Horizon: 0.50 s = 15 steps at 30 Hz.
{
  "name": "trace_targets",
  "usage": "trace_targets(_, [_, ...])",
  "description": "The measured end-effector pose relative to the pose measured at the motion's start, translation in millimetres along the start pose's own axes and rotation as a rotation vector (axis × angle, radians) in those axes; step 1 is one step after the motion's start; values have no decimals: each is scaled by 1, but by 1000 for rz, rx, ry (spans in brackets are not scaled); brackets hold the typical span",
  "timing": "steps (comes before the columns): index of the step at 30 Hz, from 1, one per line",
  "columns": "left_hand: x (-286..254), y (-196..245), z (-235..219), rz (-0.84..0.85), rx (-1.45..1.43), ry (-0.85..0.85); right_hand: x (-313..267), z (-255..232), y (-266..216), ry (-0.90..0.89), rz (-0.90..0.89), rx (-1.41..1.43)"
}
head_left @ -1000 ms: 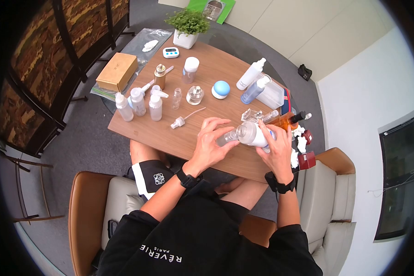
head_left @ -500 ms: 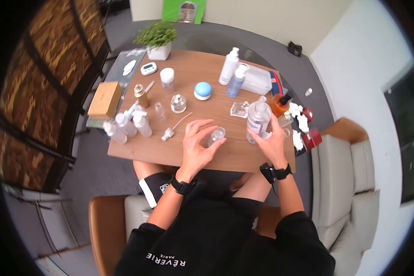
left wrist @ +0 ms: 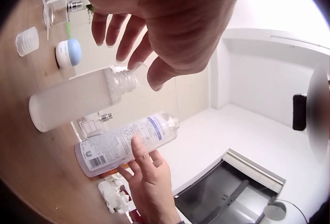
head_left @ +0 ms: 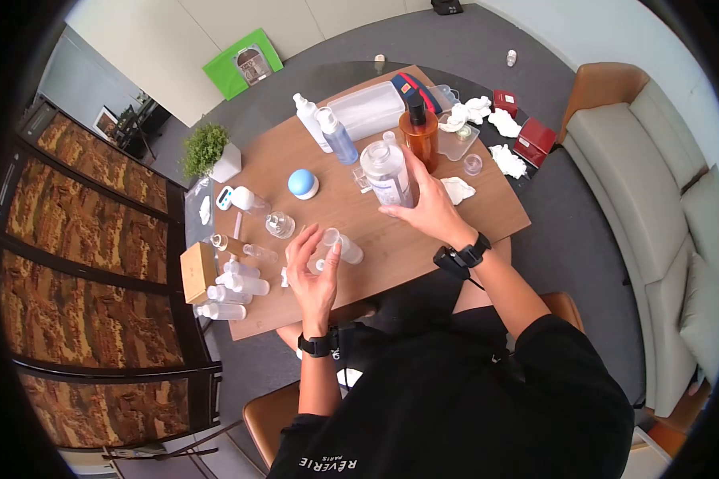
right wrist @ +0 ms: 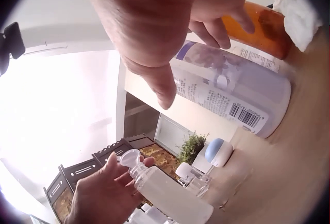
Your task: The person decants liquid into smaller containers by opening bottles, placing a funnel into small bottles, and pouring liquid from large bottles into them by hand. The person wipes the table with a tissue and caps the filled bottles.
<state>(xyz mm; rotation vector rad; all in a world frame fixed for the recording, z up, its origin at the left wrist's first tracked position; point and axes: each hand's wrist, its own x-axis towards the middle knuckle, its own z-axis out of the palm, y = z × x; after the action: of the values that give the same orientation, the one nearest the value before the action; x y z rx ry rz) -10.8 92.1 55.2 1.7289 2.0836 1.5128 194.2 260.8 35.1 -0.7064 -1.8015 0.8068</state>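
Note:
In the head view my right hand (head_left: 433,206) grips a large clear labelled bottle (head_left: 387,180), thumb on one side and fingers on the other. Its mouth is uncapped. The right wrist view has this bottle's base on the tabletop. My left hand (head_left: 312,275) pinches a small clear funnel (right wrist: 130,157) between thumb and fingertips. The funnel sits in the neck of a frosted bottle (left wrist: 75,98), which stands upright with cloudy contents. To the left of that bottle, a white spray pump (head_left: 284,277) lies partly hidden behind my left hand.
An amber pump bottle (head_left: 420,137) stands just behind the large bottle. A blue-lidded jar (head_left: 303,184) and a glass perfume bottle (head_left: 280,226) stand mid-table. Several small bottles crowd the left edge by a cardboard box (head_left: 197,273). Crumpled tissue (head_left: 458,190) lies at right.
The large bottle was tipped against the small one; it then came upright and moved away to the right. My left hand has stayed at the small bottle. The head view has swung right.

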Motion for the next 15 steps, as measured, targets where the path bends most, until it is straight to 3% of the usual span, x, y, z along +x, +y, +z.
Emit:
trace_targets(3, [3, 4, -1, -15, -11, 8, -19, -7, -4, 91, -39, -37])
trace_targets(6, [4, 5, -3, -29, -1, -17, -43, -17, -12, 287, -192, -88])
trace_targets(9, [4, 7, -4, -46, -9, -49, -70, -20, 1, 247, -150, -61])
trace_targets(10, [2, 3, -5, -76, -60, -61, -72, -16, 5, 316, -184, -51])
trace_targets(13, [-1, -6, -7, -92, -108, -102, -85, -14, 15, 304, -72, 40])
trace_targets(15, [-4, -6, -8, -87, -109, -130, -83, -16, 13, 334, -93, 52])
